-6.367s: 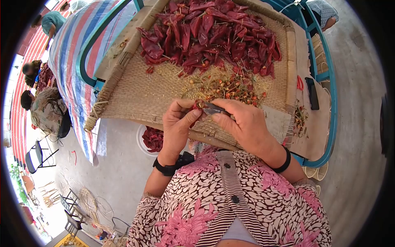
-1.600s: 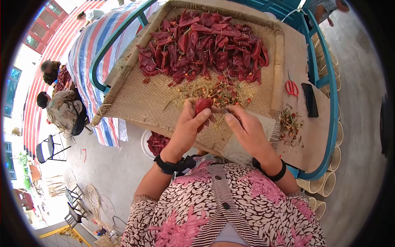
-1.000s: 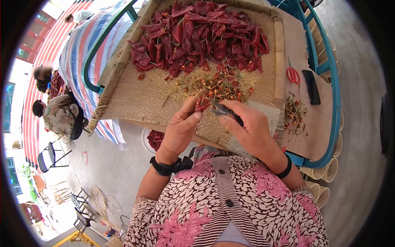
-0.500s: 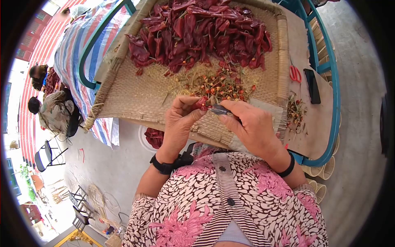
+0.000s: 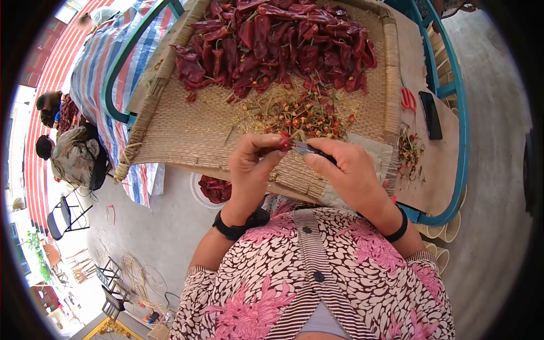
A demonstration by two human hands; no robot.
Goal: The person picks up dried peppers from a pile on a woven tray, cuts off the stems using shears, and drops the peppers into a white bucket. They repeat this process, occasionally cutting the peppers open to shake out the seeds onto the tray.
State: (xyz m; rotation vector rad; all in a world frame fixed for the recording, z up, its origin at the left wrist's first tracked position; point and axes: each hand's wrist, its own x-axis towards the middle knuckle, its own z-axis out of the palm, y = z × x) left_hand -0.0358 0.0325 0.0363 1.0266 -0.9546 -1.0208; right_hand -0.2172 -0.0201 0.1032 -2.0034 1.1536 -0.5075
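Note:
My left hand [image 5: 252,161] is closed, its thumb and fingers pinching a dried red chili pepper [image 5: 285,141] by the stem end. My right hand [image 5: 348,167] is closed around a small metal-bladed tool [image 5: 305,149] with a dark handle. The blade's tip meets the pepper, and a pale stem shows beside it. Both hands are above the near edge of a woven tray [image 5: 187,127]. Beyond them on the tray lies a scatter of cut stems and seed cores [image 5: 306,116], with a heap of dried red chilies [image 5: 277,48] farther back.
Right of the tray are red-handled scissors [image 5: 408,98], a black phone [image 5: 430,115] and more stem scraps [image 5: 409,150] on a board with a blue metal frame [image 5: 462,141]. Below the tray stands a tub of chilies [image 5: 215,188]. People [image 5: 76,153] sit at the left near a folding chair [image 5: 67,214].
The tool has turned in my right hand, showing its bright blade and dark handle more clearly. My left hand has shifted slightly, still pinching the pepper.

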